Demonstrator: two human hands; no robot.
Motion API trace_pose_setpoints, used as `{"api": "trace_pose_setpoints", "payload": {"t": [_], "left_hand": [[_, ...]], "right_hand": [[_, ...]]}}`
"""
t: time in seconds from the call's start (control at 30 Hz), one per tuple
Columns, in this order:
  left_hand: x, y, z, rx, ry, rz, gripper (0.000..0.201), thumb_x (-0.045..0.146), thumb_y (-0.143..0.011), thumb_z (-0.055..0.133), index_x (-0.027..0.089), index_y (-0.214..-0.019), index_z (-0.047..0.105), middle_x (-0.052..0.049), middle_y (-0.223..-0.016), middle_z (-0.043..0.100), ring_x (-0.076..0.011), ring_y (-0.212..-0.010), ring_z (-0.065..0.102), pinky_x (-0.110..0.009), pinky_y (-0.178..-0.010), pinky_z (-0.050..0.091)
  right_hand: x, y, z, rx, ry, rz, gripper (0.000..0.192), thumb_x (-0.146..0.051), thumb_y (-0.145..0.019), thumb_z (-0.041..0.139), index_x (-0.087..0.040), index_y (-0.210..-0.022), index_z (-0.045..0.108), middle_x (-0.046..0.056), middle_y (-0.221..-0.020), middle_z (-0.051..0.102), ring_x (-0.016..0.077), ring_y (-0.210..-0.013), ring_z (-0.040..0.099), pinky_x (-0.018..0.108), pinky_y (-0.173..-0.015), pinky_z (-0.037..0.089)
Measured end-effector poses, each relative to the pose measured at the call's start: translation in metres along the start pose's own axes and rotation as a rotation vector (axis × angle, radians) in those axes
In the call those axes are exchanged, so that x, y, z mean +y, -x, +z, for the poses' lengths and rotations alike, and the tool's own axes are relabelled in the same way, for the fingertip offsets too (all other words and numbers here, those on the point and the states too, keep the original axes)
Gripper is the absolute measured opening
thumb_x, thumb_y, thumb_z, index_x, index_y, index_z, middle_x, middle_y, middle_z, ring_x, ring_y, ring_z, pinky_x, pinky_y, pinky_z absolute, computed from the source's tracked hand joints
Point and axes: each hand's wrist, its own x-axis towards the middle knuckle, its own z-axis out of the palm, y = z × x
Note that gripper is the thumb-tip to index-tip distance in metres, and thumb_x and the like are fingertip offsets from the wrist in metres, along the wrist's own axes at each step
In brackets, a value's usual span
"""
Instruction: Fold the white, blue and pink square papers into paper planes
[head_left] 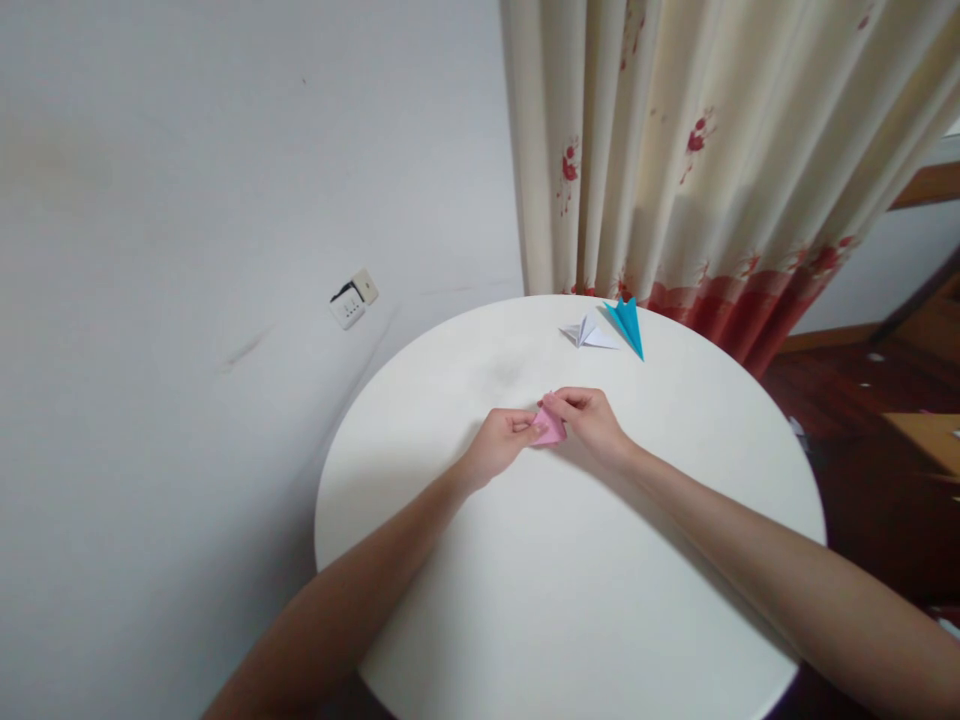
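A small folded pink paper [550,428] lies at the middle of a round white table [570,600]. My left hand [504,442] pinches its left side with fingertips. From the right, my right hand [589,420] grips the paper's upper edge between thumb and fingers. Both hands rest low on the tabletop and cover part of the paper.
A folded white paper shape [586,334] and a folded blue paper shape [627,322] lie at the table's far edge. A cream curtain with red flowers [705,160] hangs behind. A white wall with a socket [352,299] is at the left. Dark wooden floor [862,440] shows at the right.
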Motion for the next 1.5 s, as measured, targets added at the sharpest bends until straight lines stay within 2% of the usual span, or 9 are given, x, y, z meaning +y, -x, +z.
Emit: {"api": "trace_pose_setpoints", "payload": {"t": [0.13,0.23,0.33,0.47,0.6,0.9,1.1,1.33,1.5], "left_hand": [[-0.001,0.001,0.002,-0.018,0.036,-0.044,0.04,0.049,-0.076,0.076,0.012,-0.09,0.077,-0.011,-0.081,0.074,-0.0219,-0.075,0.068,-0.032,-0.074,0.05],[-0.004,0.0,0.003,0.086,0.12,-0.02,0.037,0.047,-0.075,0.077,0.012,-0.089,0.078,-0.01,-0.083,0.074,-0.0204,-0.076,0.066,-0.032,-0.078,0.048],[-0.006,-0.003,0.001,0.21,0.18,0.035,0.034,0.045,-0.077,0.075,0.013,-0.09,0.077,-0.007,-0.084,0.073,-0.0171,-0.076,0.062,-0.029,-0.079,0.045],[-0.005,-0.004,0.0,0.213,0.255,0.057,0.029,0.042,-0.082,0.071,0.014,-0.089,0.077,-0.006,-0.085,0.071,-0.0153,-0.077,0.06,-0.027,-0.078,0.044],[-0.003,-0.003,0.001,0.162,0.292,0.045,0.028,0.04,-0.083,0.071,0.015,-0.092,0.077,-0.007,-0.086,0.071,-0.0152,-0.079,0.06,-0.026,-0.078,0.044],[-0.002,-0.004,-0.004,0.104,0.273,-0.003,0.033,0.044,-0.079,0.074,0.013,-0.085,0.076,-0.009,-0.083,0.07,-0.016,-0.076,0.059,-0.027,-0.073,0.043],[-0.005,-0.006,-0.003,0.17,0.23,-0.025,0.043,0.054,-0.078,0.071,0.011,-0.076,0.072,-0.007,-0.074,0.065,-0.013,-0.068,0.052,-0.026,-0.064,0.038],[-0.01,-0.006,-0.006,0.21,0.012,0.03,0.047,0.056,-0.081,0.065,0.013,-0.062,0.063,0.0,-0.059,0.053,-0.0098,-0.056,0.041,-0.025,-0.054,0.029],[-0.008,-0.006,-0.004,0.25,0.171,0.022,0.036,0.049,-0.075,0.074,0.012,-0.078,0.072,-0.003,-0.071,0.062,-0.0122,-0.065,0.053,-0.025,-0.063,0.04]], "right_hand": [[0.003,-0.005,-0.005,0.162,0.035,-0.041,0.039,-0.053,-0.076,0.067,-0.017,-0.06,0.068,0.005,-0.062,0.065,0.0154,-0.06,0.054,0.028,-0.057,0.042],[0.007,-0.01,-0.011,0.254,0.04,-0.026,0.045,-0.059,-0.078,0.062,-0.016,-0.066,0.069,0.006,-0.066,0.067,0.016,-0.061,0.057,0.027,-0.054,0.042],[0.01,-0.011,-0.012,0.124,0.103,0.008,0.056,-0.066,-0.083,0.052,-0.015,-0.064,0.067,0.006,-0.062,0.064,0.0155,-0.057,0.055,0.025,-0.05,0.039],[0.012,-0.004,-0.003,-0.036,0.291,-0.096,0.049,-0.058,-0.086,0.055,-0.017,-0.06,0.064,0.002,-0.057,0.059,0.0136,-0.055,0.05,0.026,-0.053,0.037],[0.01,0.0,0.001,-0.043,0.31,-0.151,0.04,-0.048,-0.086,0.057,-0.017,-0.062,0.064,0.0,-0.057,0.058,0.013,-0.055,0.048,0.025,-0.054,0.035],[0.012,-0.002,-0.003,-0.076,0.233,-0.106,0.043,-0.052,-0.085,0.059,-0.017,-0.059,0.06,-0.002,-0.054,0.054,0.011,-0.051,0.043,0.025,-0.052,0.032],[0.016,-0.004,-0.005,-0.085,0.233,-0.089,0.042,-0.049,-0.086,0.057,-0.016,-0.06,0.059,-0.001,-0.056,0.055,0.011,-0.054,0.044,0.025,-0.053,0.032],[0.02,-0.006,-0.004,-0.067,0.196,-0.022,0.033,-0.044,-0.08,0.062,-0.017,-0.062,0.057,-0.002,-0.056,0.054,0.0105,-0.053,0.043,0.024,-0.051,0.03],[0.016,-0.003,-0.005,-0.202,0.187,0.037,0.035,-0.045,-0.078,0.063,-0.017,-0.06,0.057,-0.003,-0.053,0.051,0.0091,-0.05,0.038,0.025,-0.049,0.025]]}}
